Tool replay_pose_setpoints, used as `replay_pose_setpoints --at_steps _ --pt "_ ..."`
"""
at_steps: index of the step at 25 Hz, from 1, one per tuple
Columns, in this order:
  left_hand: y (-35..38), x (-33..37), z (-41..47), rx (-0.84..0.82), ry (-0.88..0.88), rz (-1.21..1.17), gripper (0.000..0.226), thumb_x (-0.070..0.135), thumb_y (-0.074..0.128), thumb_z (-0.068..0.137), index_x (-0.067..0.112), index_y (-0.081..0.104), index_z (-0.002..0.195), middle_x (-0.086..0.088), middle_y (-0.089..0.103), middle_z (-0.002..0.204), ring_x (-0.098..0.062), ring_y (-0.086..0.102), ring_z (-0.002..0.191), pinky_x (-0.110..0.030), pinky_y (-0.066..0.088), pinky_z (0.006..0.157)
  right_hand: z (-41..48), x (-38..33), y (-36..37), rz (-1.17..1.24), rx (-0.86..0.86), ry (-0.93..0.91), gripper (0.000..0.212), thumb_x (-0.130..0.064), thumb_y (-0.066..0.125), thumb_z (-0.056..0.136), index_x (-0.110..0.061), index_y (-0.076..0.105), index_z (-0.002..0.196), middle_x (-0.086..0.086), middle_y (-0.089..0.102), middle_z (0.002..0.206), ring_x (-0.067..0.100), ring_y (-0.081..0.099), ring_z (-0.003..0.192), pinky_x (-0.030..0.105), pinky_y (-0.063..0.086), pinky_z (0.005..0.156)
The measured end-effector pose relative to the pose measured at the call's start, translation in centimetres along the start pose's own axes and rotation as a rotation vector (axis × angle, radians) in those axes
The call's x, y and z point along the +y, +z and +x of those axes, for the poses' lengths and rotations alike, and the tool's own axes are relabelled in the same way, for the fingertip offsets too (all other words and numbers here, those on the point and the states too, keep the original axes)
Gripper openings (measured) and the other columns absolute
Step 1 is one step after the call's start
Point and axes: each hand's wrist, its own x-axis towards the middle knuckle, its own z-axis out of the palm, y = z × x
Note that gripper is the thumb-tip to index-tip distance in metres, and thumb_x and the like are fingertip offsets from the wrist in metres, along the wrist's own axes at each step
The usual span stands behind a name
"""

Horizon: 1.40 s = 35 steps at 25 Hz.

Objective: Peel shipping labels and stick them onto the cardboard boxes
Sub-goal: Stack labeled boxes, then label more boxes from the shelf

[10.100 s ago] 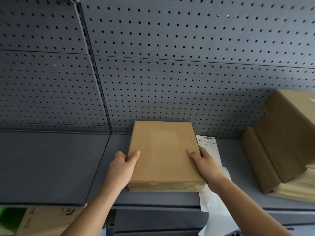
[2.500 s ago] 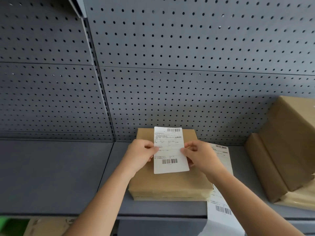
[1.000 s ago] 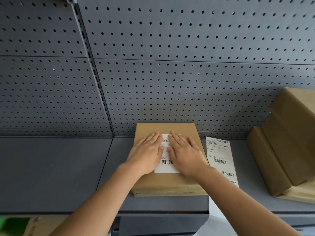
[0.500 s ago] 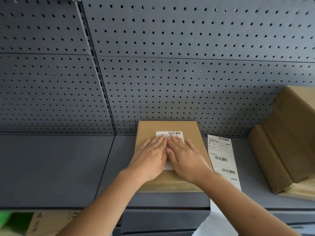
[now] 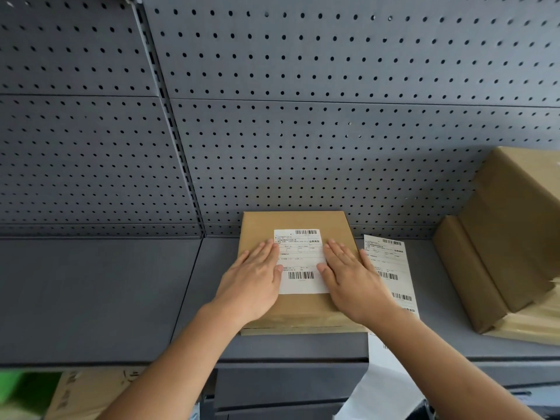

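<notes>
A flat cardboard box (image 5: 298, 222) lies on the grey shelf (image 5: 100, 295), its far end against the pegboard. A white shipping label (image 5: 300, 262) with two barcodes lies flat on the box's top. My left hand (image 5: 254, 280) rests palm down on the box at the label's left edge, fingers flat and together. My right hand (image 5: 348, 277) presses flat at the label's right edge. Neither hand holds anything. To the right of the box, a strip of more labels (image 5: 389, 268) lies on the shelf and hangs over its front edge.
A stack of cardboard boxes (image 5: 509, 237) stands at the right, leaning on the pegboard wall (image 5: 303, 116). Below the shelf's front edge at the lower left are another cardboard box (image 5: 88, 392) and something green (image 5: 18, 386).
The label went from held between both hands above the box to lying flat on its top. My hands pressed on its middle, then slid apart to its left and right edges.
</notes>
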Motion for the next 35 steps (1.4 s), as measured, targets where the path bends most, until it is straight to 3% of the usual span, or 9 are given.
replay_pose_setpoints --at_steps 5,9,14,19,22,25,30,33,35 --pt "-0.1 2.1 -2.1 0.052 0.092 -0.040 0.059 0.037 0.014 0.111 0.017 0.000 0.164 0.005 -0.006 0.172 -0.004 -0.007 0.157 -0.029 -0.003 0.128 -2.5 -3.2 0.1 0.047 0.066 -0.162 0.085 -0.060 -0.011 0.090 -0.022 0.021 0.159 -0.007 0.017 0.167 0.008 0.008 0.154 0.036 -0.003 0.125" --pt "1.2 2.1 -4.0 0.038 0.161 0.047 0.084 0.049 -0.015 0.087 0.018 -0.001 0.164 0.004 -0.006 0.173 -0.004 -0.010 0.157 -0.029 -0.003 0.128 -4.3 -4.2 1.5 0.011 0.044 -0.229 0.074 -0.058 -0.005 0.099 -0.023 0.018 0.160 -0.006 0.015 0.167 0.007 0.007 0.154 0.036 -0.003 0.125" --pt "2.0 1.5 -4.5 0.047 0.111 0.060 0.088 0.052 -0.020 0.082 0.020 -0.006 0.163 0.007 -0.012 0.171 -0.002 -0.015 0.155 -0.027 -0.009 0.125 -5.1 -2.4 1.6 -0.086 0.023 -0.176 0.078 -0.062 -0.004 0.095 -0.022 0.009 0.161 -0.009 0.002 0.167 0.006 -0.002 0.154 0.040 -0.005 0.125" --pt "1.4 0.5 -5.5 0.007 -0.005 0.068 0.065 0.049 -0.003 0.104 0.020 -0.017 0.159 0.008 -0.023 0.166 -0.004 -0.020 0.154 -0.029 -0.010 0.126 -6.1 1.6 0.3 -0.099 0.004 -0.014 0.082 -0.067 -0.009 0.090 -0.024 -0.005 0.160 -0.012 -0.011 0.165 0.006 -0.013 0.152 0.039 -0.011 0.124" --pt "1.0 -1.4 -5.4 -0.012 -0.117 0.047 0.067 0.052 -0.002 0.103 0.019 -0.019 0.158 0.005 -0.026 0.166 -0.009 -0.020 0.154 -0.031 -0.006 0.127 -6.3 3.1 -0.5 -0.041 -0.038 0.055 0.077 -0.066 0.004 0.096 -0.023 -0.009 0.159 -0.009 -0.013 0.166 0.008 -0.012 0.153 0.034 -0.011 0.123" --pt "0.3 -2.7 -4.4 0.023 -0.255 -0.198 0.076 0.060 0.011 0.103 0.018 -0.012 0.162 0.003 -0.019 0.169 -0.010 -0.012 0.157 -0.033 -0.001 0.127 -5.4 3.6 -1.3 0.259 -0.033 0.134 0.077 -0.061 0.022 0.100 -0.022 -0.006 0.160 -0.007 -0.010 0.168 0.007 -0.008 0.154 0.025 -0.006 0.120" --pt "0.1 -2.8 -1.9 0.073 -0.506 -1.007 0.085 0.069 0.041 0.097 0.028 0.008 0.165 0.006 0.017 0.171 -0.020 0.022 0.156 -0.045 0.020 0.126 -1.8 3.9 -2.6 0.853 -0.066 0.404 0.083 -0.064 0.044 0.096 -0.032 0.003 0.160 -0.004 0.018 0.167 0.021 0.022 0.152 0.043 0.022 0.120" --pt "0.9 -2.7 -1.1 0.045 -0.608 -1.266 0.075 0.068 0.056 0.092 0.030 0.042 0.155 0.003 0.059 0.148 -0.023 0.058 0.132 -0.047 0.043 0.114 -0.6 3.8 -1.6 1.023 -0.156 0.507 0.090 -0.068 0.056 0.088 -0.028 0.018 0.159 -0.008 0.038 0.157 0.018 0.045 0.137 0.036 0.036 0.109" --pt "1.2 -2.5 -1.1 0.025 -0.621 -1.348 0.055 0.062 0.062 0.091 0.029 0.062 0.136 0.002 0.074 0.124 -0.023 0.070 0.113 -0.048 0.051 0.105 -0.4 3.5 -1.1 1.077 -0.209 0.525 0.072 -0.063 0.061 0.087 -0.026 0.046 0.147 -0.009 0.064 0.134 0.014 0.063 0.114 0.030 0.048 0.092"
